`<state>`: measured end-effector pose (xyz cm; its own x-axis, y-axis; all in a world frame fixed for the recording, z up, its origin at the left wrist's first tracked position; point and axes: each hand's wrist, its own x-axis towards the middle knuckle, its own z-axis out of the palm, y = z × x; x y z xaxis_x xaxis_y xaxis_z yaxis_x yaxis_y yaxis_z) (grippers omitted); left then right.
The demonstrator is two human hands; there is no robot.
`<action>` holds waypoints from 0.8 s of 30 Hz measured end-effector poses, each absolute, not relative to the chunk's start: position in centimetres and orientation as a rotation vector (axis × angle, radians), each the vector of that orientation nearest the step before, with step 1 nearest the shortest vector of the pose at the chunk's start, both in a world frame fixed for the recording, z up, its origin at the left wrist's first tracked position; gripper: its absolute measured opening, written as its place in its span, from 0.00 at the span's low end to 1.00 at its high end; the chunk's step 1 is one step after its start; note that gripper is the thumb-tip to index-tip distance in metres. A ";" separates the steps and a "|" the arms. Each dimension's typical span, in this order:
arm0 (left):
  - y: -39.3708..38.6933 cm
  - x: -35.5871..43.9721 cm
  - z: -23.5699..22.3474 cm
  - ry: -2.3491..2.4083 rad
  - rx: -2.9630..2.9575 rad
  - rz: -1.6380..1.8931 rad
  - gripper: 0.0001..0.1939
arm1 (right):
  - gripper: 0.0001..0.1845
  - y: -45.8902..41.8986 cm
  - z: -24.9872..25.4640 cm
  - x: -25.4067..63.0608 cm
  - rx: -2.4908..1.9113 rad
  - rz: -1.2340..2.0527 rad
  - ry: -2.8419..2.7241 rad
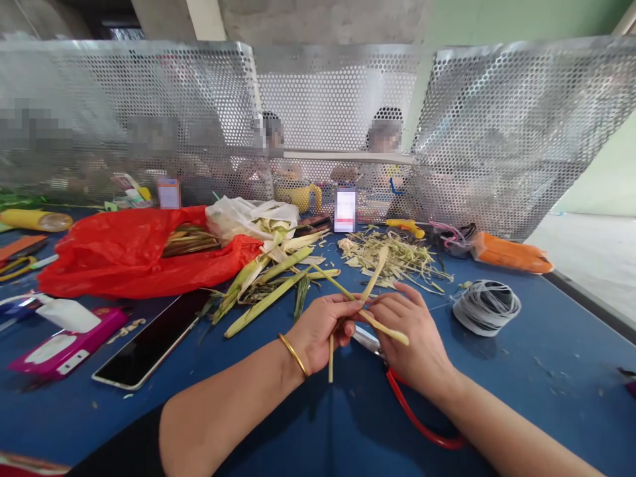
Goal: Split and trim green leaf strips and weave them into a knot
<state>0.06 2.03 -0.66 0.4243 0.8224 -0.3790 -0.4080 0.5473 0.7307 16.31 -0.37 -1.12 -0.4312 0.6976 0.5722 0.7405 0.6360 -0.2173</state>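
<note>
Pinching the pale strips [376, 273] near where they are crossing, the left hand [317, 326] and right hand [413, 336] are holding something probably light, bendy and easily torn.

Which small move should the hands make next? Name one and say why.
Probably snug the crossing: left hand pinching, right hand gently drawing one end tighter. The pale strips cross at the left fingers, and their ends splay up, down and sideways.
</note>
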 end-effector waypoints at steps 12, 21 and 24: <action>2.4 -0.7 0.0 0.739 0.566 0.694 0.12 | 0.15 0.6 -1.8 17.1 -1.067 -0.068 -2.221; 2.3 -0.4 -0.6 0.756 0.774 0.742 0.05 | 0.14 1.5 -1.8 17.5 -1.095 0.611 -2.019; 2.2 -0.2 -0.9 0.806 0.858 0.745 0.04 | 0.15 1.5 -2.0 17.4 -1.091 0.616 -2.090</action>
